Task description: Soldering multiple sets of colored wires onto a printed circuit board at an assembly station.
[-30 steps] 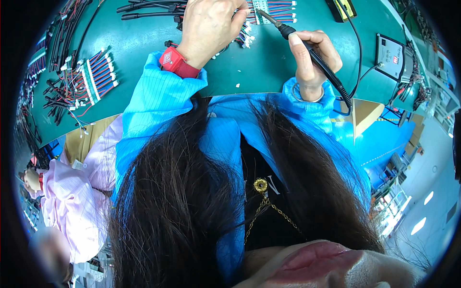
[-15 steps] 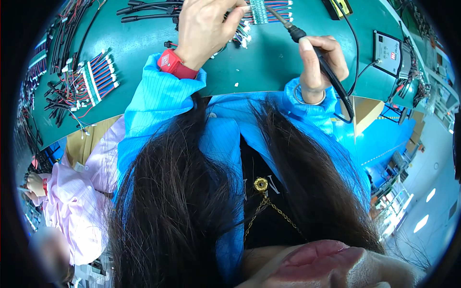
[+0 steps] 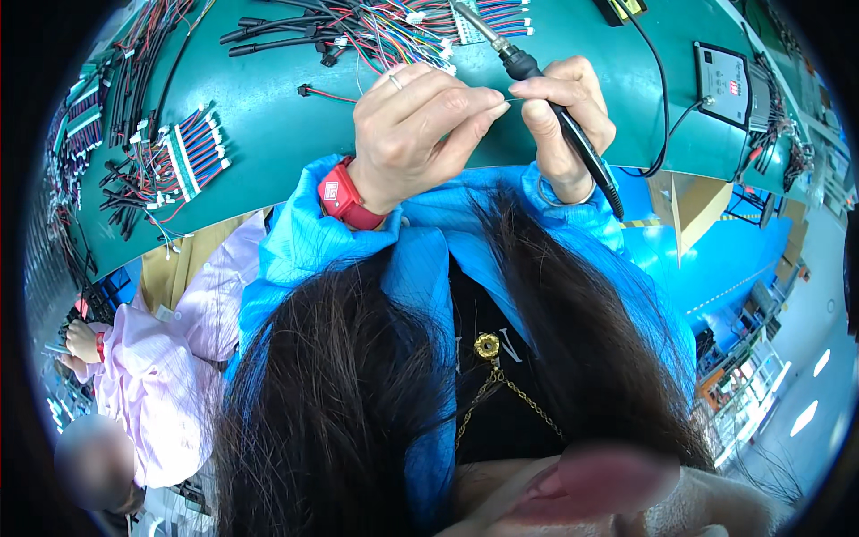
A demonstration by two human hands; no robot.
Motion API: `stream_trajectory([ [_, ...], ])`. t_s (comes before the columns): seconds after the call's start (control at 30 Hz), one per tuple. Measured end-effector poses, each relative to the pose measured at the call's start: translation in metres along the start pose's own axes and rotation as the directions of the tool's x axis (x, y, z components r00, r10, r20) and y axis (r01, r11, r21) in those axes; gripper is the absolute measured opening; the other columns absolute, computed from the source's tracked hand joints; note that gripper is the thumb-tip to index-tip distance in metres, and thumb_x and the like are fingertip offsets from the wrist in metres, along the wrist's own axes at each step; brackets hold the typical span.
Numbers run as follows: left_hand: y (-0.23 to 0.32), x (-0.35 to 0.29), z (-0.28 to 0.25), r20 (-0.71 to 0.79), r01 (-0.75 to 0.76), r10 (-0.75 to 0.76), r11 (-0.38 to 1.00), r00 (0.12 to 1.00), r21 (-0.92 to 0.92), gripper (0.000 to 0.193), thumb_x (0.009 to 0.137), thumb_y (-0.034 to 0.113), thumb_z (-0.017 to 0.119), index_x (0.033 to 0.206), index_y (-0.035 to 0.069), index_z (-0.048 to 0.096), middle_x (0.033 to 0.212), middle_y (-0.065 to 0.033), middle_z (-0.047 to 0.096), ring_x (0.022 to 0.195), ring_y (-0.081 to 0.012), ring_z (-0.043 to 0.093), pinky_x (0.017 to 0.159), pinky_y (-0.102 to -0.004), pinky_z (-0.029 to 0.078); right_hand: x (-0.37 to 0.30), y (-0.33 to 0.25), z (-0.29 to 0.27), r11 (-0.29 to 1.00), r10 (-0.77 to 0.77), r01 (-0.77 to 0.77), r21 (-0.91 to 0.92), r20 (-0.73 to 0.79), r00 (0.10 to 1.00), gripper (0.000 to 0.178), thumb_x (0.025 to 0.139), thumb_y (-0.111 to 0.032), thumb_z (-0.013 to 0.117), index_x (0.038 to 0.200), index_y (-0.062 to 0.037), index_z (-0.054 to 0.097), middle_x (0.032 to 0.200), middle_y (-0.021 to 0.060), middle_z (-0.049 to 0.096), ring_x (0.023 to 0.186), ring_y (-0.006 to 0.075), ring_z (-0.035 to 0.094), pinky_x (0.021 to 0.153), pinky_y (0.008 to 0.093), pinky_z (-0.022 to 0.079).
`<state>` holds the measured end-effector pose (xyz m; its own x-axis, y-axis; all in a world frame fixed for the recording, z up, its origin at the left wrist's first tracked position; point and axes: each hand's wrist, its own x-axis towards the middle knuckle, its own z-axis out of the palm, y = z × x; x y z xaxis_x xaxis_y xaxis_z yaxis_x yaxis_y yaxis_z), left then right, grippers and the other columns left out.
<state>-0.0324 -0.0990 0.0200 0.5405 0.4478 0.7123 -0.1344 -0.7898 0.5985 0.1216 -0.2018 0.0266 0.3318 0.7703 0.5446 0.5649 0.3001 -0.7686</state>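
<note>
My right hand [image 3: 568, 112] is wrapped round a soldering iron [image 3: 521, 64], whose metal tip points up and to the left, away from me. Close beside it, my left hand [image 3: 416, 116] is closed in a pinch on a thin wire [image 3: 513, 99]. That wire spans the small gap between the two hands, and the thumb and forefinger of my right hand seem to touch its other end. Beyond the iron's tip lies a pale green circuit board strip [image 3: 467, 32] with coloured leads and white plugs. A wiring bundle [image 3: 385, 29] with black cable ends spreads to its left.
At the right stands a grey soldering station [image 3: 723, 87], with a black cord [image 3: 664, 80] curving from it. Another wired board strip [image 3: 182, 163] and black cables [image 3: 128, 100] lie on the left of the green table [image 3: 277, 125]. A co-worker's pink sleeve [image 3: 148, 385] shows lower left.
My left hand has come back from the board strip towards me and meets my right hand. The soldering iron has shifted left, and its tip has left the strip's right side.
</note>
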Motion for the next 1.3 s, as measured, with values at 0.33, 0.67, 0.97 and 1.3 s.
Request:
stream_trajectory([
  [0.33, -0.014, 0.025, -0.008, 0.157, -0.191, 0.17, 0.972, 0.973, 0.135, 0.022, 0.069, 0.01, 0.083, 0.088, 0.011, 0.073, 0.07, -0.0001, 0.065, 0.062, -0.0161, 0.062, 0.063, -0.0302, 0.047, -0.017, 0.014, 0.0, 1.0, 0.001, -0.006, -0.018, -0.241, 0.971, 0.014, 0.08, -0.013, 0.076, 0.081, -0.0017, 0.068, 0.07, 0.0063, 0.05, 0.064, 0.0191, 0.047, 0.057, 0.0298, 0.039],
  [0.67, -0.043, 0.015, -0.017, 0.095, 0.089, -0.106, 0.981, 0.99, 0.175, 0.012, 0.076, 0.005, 0.079, 0.088, 0.007, 0.075, 0.065, -0.0011, 0.054, 0.051, -0.0133, 0.049, 0.046, -0.0258, 0.036, -0.013, 0.011, 0.004, 0.935, 0.282, -0.173, 0.309, -0.356, 0.891, 0.015, 0.089, -0.004, 0.067, 0.102, 0.0017, 0.062, 0.081, 0.0015, 0.052, 0.068, 0.007, 0.046, 0.061, 0.0213, 0.037],
  [0.97, -0.061, 0.017, -0.014, 0.118, 0.091, -0.116, 0.975, 0.986, 0.202, 0.01, 0.073, 0.006, 0.073, 0.08, 0.006, 0.067, 0.091, -0.0057, 0.071, 0.093, -0.025, 0.061, 0.085, -0.0382, 0.045, -0.008, 0.02, 0.0, 0.949, 0.287, -0.22, 0.227, -0.326, 0.901, 0.011, 0.087, -0.006, 0.069, 0.092, 0.0038, 0.067, 0.077, 0.0023, 0.058, 0.063, 0.006, 0.05, 0.055, 0.0199, 0.037],
  [1.3, -0.065, 0.011, -0.014, 0.161, 0.106, -0.168, 0.935, 0.973, 0.338, 0.007, 0.076, 0.013, 0.07, 0.082, 0.011, 0.068, 0.085, -0.0026, 0.064, 0.091, -0.021, 0.059, 0.083, -0.0375, 0.038, -0.007, 0.031, 0.003, 0.964, 0.232, -0.184, 0.19, -0.271, 0.934, 0.009, 0.084, -0.005, 0.071, 0.083, 0.0037, 0.068, 0.07, 0.005, 0.06, 0.059, 0.0092, 0.052, 0.054, 0.0223, 0.038],
])
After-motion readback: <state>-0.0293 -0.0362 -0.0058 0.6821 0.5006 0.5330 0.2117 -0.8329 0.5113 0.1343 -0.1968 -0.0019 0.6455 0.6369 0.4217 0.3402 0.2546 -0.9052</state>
